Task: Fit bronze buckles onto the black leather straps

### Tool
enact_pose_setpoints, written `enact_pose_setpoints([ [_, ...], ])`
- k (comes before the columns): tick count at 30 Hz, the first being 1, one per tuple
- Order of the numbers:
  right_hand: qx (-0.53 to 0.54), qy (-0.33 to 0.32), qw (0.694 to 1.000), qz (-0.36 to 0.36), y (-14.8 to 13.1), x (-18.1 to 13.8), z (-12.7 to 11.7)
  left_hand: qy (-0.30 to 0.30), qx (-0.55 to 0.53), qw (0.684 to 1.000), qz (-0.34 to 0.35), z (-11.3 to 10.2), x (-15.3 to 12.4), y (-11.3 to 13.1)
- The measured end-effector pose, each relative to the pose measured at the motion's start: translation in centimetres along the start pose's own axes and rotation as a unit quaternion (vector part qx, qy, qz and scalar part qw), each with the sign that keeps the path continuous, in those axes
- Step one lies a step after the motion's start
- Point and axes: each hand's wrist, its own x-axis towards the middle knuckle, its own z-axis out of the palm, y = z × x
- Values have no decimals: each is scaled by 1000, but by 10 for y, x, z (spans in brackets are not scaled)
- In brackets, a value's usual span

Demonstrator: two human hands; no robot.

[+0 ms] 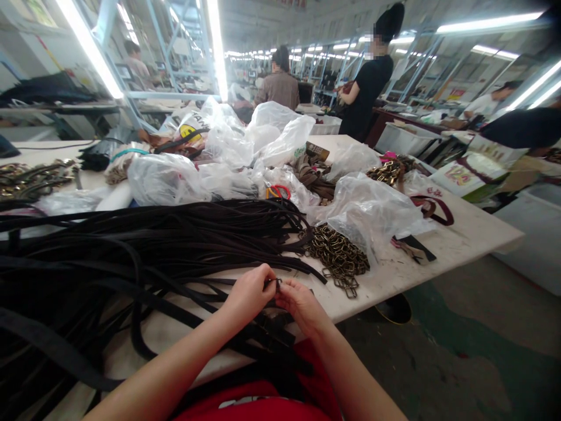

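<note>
My left hand (pixel 253 289) is closed, its fingertips pinched on the dark end of a black strap. My right hand (pixel 301 302) meets it from the other side, fingers bent round a small dark metal buckle (pixel 279 283), mostly covered by the fingertips. Both hands are just above the table's near edge. Many long black straps (pixel 184 234) lie in a thick heap to the left and run under my left forearm. More black strap ends (pixel 274 330) lie below my hands. A pile of bronze-coloured rectangular buckles (pixel 337 251) sits to the right, beyond my right hand.
Clear plastic bags (pixel 368 204) cover the back of the pale table (pixel 464 240). Red-handled scissors (pixel 279 191) lie among them. Brass hardware (pixel 388 171) and dark red straps (pixel 438 209) are at the right. Several people work farther back, one standing in black (pixel 370 82).
</note>
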Motion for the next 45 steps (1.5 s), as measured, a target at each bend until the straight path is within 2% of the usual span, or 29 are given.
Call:
enact_pose_setpoints([
  [4,-52,-8,998,-34,2,0,-2,-6,51,997,50,-1,0,0],
  [8,-147,-8,986,-82,-3,-7,-5,-17,-7,998,67,-3,0,-2],
  [11,-179,12,976,-123,-6,-11,-5,-26,-19,996,81,1,0,-4],
  [14,-162,40,971,-171,-5,-13,-3,-36,24,993,106,5,-2,-3],
  [18,-154,77,966,-190,-3,-14,-4,-18,130,983,132,6,-8,6],
  [22,-172,157,950,-208,-2,-16,-17,-21,186,970,155,5,-11,7],
  [25,-250,157,935,-195,-2,-17,-38,-61,159,973,158,2,-7,-10],
  [27,-353,160,902,-189,-4,-18,-55,-88,161,975,128,-4,-4,-29],
  [30,-507,197,806,-233,-10,-20,-73,-119,216,967,65,-17,-5,-58],
  [32,-565,188,750,-289,-14,-18,-71,-133,238,961,53,-25,-14,-69],
  [35,-622,99,697,-343,-13,-11,-50,-150,243,957,38,-34,-39,-73],
  [38,-685,-11,661,-307,-1,-5,-24,-192,222,956,-4,-44,-65,-73],
  [40,-710,-44,644,-280,10,-2,-13,-213,207,955,-27,-52,-72,-76],
  [42,-720,-47,639,-268,18,-2,-9,-176,220,959,-24,-57,-64,-78],
  [45,-708,-54,653,-262,19,-4,-9,-63,277,958,29,-48,-30,-76],
])
